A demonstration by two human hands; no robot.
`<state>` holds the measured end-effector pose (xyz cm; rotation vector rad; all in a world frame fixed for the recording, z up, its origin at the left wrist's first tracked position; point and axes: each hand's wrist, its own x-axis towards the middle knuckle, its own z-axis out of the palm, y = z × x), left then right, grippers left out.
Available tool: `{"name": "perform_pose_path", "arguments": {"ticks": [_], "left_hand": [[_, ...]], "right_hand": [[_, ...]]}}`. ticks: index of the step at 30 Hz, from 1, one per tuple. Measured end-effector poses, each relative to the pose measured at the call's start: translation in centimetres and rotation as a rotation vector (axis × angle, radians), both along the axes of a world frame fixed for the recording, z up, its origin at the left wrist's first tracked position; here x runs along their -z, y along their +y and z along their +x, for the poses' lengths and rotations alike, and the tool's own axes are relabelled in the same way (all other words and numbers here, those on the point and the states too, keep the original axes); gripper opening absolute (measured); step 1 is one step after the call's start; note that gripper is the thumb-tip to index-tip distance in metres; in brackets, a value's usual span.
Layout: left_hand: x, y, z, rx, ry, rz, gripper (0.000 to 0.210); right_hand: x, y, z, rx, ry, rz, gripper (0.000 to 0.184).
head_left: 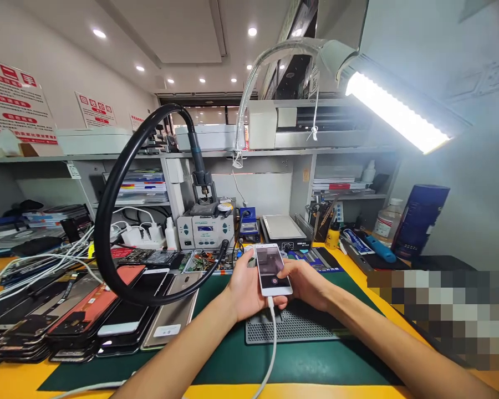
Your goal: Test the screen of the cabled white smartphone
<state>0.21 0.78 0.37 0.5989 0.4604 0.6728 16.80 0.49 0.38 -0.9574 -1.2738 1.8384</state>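
Observation:
A white smartphone is held up over the workbench, its lit screen facing me. My left hand is closed round its left side and back. My right hand grips the right edge, the thumb lying on the lower part of the screen and the fingers partly hidden behind the phone. A white charging cable is plugged into the phone's bottom end and runs down toward the front edge. Below lies a grey perforated mat on a dark green work mat.
Stacks of phones and screens cover the left side. A thick black hose loops up from a hot-air station. Behind stands a flat heating plate. A bright lamp hangs upper right, above bottles and tools.

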Motion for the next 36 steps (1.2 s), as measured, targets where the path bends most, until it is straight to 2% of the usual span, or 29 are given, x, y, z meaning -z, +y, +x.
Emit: {"name": "perform_pose_path", "arguments": {"ticks": [5,20,28,36], "left_hand": [[-0.08,0.0,-0.11,-0.014,0.025,0.025,0.067],[-0.07,-0.04,0.02,-0.061,0.1,-0.005,0.07],[-0.28,-0.19,0.32,-0.086,0.138,-0.014,0.067],[-0.27,-0.19,0.47,-0.104,0.134,-0.039,0.063]], "right_hand": [[-0.46,0.11,0.44,-0.036,0.043,-0.038,0.03],[-0.14,0.39,0.31,-0.059,0.012,-0.095,0.021],[-0.26,0.4,0.39,-0.085,0.019,-0.084,0.028],[-0.73,0.07,0.37,-0.103,0.027,-0.117,0.022]]}}
